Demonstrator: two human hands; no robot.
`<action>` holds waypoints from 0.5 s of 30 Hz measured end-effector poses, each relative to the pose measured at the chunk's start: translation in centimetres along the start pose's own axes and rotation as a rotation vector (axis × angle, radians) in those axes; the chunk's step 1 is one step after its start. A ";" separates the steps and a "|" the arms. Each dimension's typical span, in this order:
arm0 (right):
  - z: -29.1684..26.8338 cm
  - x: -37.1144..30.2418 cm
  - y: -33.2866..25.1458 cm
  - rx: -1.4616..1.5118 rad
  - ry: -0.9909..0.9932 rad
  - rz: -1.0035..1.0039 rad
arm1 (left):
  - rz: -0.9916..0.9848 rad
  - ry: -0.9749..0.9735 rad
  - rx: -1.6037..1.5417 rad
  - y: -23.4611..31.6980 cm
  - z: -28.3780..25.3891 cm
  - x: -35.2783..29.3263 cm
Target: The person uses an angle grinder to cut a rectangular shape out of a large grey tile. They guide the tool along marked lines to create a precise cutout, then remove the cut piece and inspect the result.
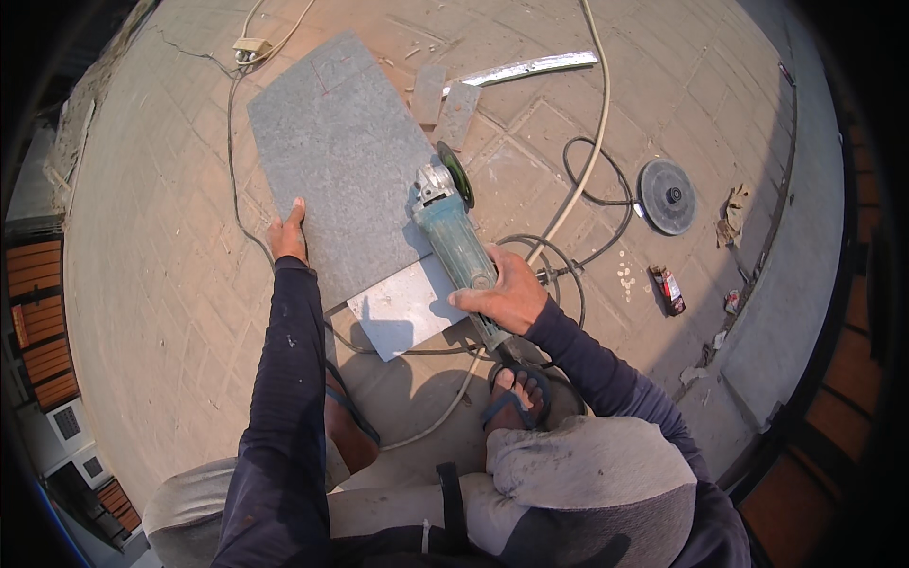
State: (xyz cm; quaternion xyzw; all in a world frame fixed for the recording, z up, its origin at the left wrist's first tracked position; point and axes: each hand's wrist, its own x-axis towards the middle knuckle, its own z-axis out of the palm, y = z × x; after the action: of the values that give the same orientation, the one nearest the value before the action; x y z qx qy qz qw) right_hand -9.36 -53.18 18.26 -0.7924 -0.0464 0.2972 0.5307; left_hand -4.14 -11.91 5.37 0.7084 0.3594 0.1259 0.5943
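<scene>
**Angle grinder at the edge of a grey stone tile on a paved floor**

The person crouches over a large grey stone tile that lies flat on the brick-paved floor. The left hand rests on the tile's left edge, palm down and fingers laid flat, pressing on it rather than gripping. The right hand is wrapped tightly around the body of a teal angle grinder, fingers closed about its rear part. The grinder points away from the person, and its green disc stands on edge at the tile's right side, at or just beside the stone; whether it touches cannot be told. Under the near end of the tile lies a paler, smoother slab, which sticks out toward the person's feet.

A sandalled foot stands just behind the right hand, on the floor. A pale cable runs from the top of the view down past the grinder, and a thin black cord loops beside it. Two small grey offcuts lie beyond the tile, next to a long shiny metal strip. To the right, well apart, sit a round dark disc and a small red packet. A white plug block lies near the tile's far left corner.
</scene>
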 end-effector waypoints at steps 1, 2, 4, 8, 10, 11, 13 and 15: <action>0.0 -0.1 0.0 -0.002 -0.001 -0.002 | -0.007 0.019 0.009 0.0 0.1 0.0; 0.0 -0.1 0.0 -0.004 -0.002 -0.003 | -0.015 0.036 0.019 0.1 0.2 0.0; 0.0 -0.3 0.2 -0.010 0.008 -0.006 | -0.029 0.015 -0.010 0.3 0.3 -0.2; 0.0 -0.6 0.2 -0.012 0.003 -0.002 | -0.012 0.027 -0.021 -0.8 -0.1 0.7; -0.1 -0.7 -0.2 -0.013 -0.014 0.004 | -0.005 0.039 0.024 -1.3 -0.5 1.3; -0.2 -0.9 -0.3 -0.017 -0.016 0.007 | -0.002 0.042 0.045 -1.4 -0.5 1.4; -0.3 -1.0 -0.3 -0.001 -0.019 0.003 | -0.002 0.017 0.036 -1.6 -0.5 1.6; -0.3 -1.2 -0.3 0.041 -0.020 -0.012 | -0.001 0.011 0.032 -1.7 -0.4 1.8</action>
State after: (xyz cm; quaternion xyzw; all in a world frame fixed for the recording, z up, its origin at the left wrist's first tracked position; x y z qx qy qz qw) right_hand -10.14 -53.81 19.09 -0.7782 -0.0502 0.3029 0.5479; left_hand -3.75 -10.38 3.42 0.7169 0.3649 0.1235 0.5811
